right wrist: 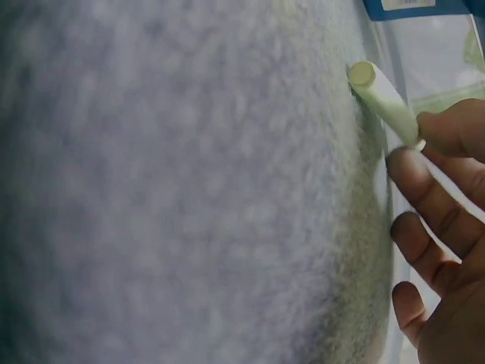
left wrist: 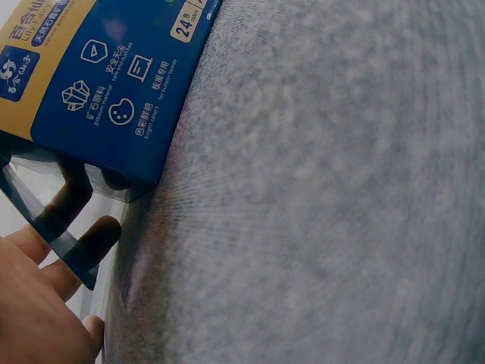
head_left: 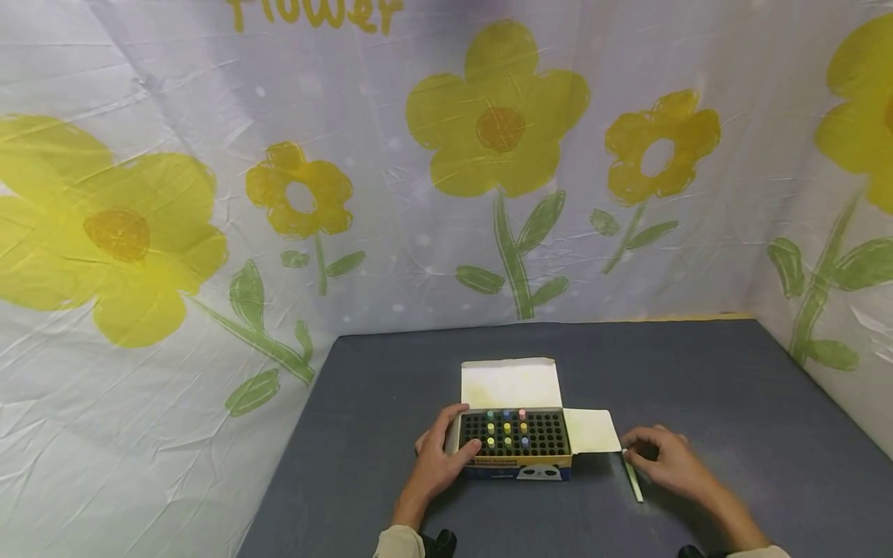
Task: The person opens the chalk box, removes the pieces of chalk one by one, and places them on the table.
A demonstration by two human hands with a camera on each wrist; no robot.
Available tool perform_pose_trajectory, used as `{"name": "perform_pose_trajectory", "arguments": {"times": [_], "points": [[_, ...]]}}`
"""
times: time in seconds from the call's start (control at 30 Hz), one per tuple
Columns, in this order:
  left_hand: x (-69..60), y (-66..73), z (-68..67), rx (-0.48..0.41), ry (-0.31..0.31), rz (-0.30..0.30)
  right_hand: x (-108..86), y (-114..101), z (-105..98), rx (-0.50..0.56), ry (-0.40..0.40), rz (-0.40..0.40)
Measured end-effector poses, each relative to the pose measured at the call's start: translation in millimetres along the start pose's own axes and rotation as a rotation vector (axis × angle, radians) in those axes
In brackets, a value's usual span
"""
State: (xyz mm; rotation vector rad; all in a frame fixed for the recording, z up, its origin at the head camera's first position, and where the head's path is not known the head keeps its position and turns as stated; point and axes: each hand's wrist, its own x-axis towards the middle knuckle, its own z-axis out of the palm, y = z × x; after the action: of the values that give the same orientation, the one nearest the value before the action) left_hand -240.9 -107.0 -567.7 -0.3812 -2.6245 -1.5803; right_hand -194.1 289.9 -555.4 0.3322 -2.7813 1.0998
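A blue and yellow chalk box point(head_left: 494, 471) with a panda picture stands open on the dark table in the head view. Several coloured chalk sticks point(head_left: 507, 428) poke out of its black holed insert point(head_left: 547, 426). My left hand point(head_left: 434, 466) holds the box's left end, thumb over the front corner and index finger at the back corner. In the left wrist view, a blue flap point(left wrist: 47, 227) partly covers its fingers. Right of the box, my right hand point(head_left: 670, 459) pinches the far end of a pale yellow-green chalk stick point(right wrist: 388, 105), which lies at the table surface.
The box's white lid point(head_left: 511, 384) is raised at the back, and a white side flap point(head_left: 591, 431) sticks out to the right, close to the right hand. Behind the dark table point(head_left: 391, 380) hangs a white cloth point(head_left: 391, 256) printed with yellow flowers.
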Motion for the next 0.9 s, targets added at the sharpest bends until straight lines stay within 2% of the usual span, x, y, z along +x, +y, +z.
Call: {"name": "perform_pose_trajectory", "arguments": {"times": [0.17,0.53,0.67,0.9], "points": [[-0.7,-0.7,-0.1,0.001,-0.003,0.004,0.0,1.0,4.8,-0.109,0.063,-0.046],[-1.9,0.1,-0.9,0.002,0.006,0.000,-1.8,-2.1,4.2,-0.141,0.035,-0.039],[-1.9,0.7,-0.5,0.008,0.009,-0.014,-1.6,-2.2,4.9,-0.133,0.065,-0.047],[-2.8,1.9,-0.5,0.023,0.006,-0.022,-2.6,-3.1,2.8,-0.034,0.115,-0.056]]}}
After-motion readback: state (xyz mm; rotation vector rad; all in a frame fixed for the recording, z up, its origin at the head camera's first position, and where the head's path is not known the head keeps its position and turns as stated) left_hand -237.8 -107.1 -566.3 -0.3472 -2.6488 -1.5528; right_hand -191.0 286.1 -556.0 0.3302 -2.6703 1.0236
